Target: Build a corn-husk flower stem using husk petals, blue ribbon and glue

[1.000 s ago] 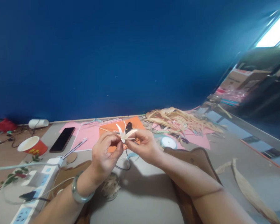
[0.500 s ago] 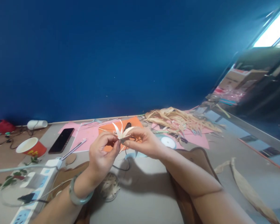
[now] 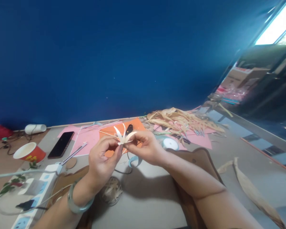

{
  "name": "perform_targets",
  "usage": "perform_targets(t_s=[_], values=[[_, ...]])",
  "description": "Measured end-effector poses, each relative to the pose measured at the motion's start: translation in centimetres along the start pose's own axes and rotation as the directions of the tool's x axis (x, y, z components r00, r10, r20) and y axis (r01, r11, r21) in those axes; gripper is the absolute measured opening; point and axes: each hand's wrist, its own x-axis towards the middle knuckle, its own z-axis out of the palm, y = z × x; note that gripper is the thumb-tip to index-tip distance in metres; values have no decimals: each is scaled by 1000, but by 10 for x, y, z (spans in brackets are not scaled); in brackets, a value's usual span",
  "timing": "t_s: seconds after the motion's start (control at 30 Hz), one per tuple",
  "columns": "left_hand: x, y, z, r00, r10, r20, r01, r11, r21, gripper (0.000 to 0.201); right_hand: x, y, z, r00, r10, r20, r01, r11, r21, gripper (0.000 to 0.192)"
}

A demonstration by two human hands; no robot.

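Note:
A small cream flower [image 3: 124, 137] with thin pointed petals is pinched between my two hands, above the table. My left hand [image 3: 103, 156] grips its base between thumb and index finger. From the other side, my right hand [image 3: 145, 147] pinches a petal near the base with its thumb and fingertips. The exact contact points are partly covered by the fingers. Below my left hand stands a round clear container [image 3: 112, 190] with pale cut pieces in it. Behind the flower lie an orange sheet [image 3: 139, 124] and a black object [image 3: 129, 129].
At the left are a power strip [image 3: 39, 194] with cables, a phone [image 3: 61, 144], a red paper cup [image 3: 30, 152] and a white cup [image 3: 35, 128]. Dried husks [image 3: 173, 117] pile up at the back right, near a white spool [image 3: 170, 144]. A long husk strip [image 3: 250, 190] lies right.
Both hands keep their pinch on the flower. Its petals look slightly more spread and upright, and the right fingers have shifted a little. The whole view has moved slightly.

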Motion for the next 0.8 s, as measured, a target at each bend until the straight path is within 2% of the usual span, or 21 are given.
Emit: perform_targets(t_s=[0.27, 0.47, 0.57, 0.8], values=[[-3, 11, 4, 978, 200, -62, -188, 969, 160, 13, -3, 1, 6, 995, -19, -93, 22, 999, 37, 11], [-4, 11, 2, 962, 268, -48, -261, 957, 126, 20, -4, 2, 5, 993, 3, -116, 4, 998, 60, 11], [0, 9, -4, 980, 201, 17, -201, 979, 38, 17, -3, 3, 3, 996, -1, -88, 8, 997, 82, 15], [5, 4, -10, 989, -46, 139, 72, 979, -189, 7, -1, 7, -1, 996, -86, -28, 89, 990, 110, 11]])
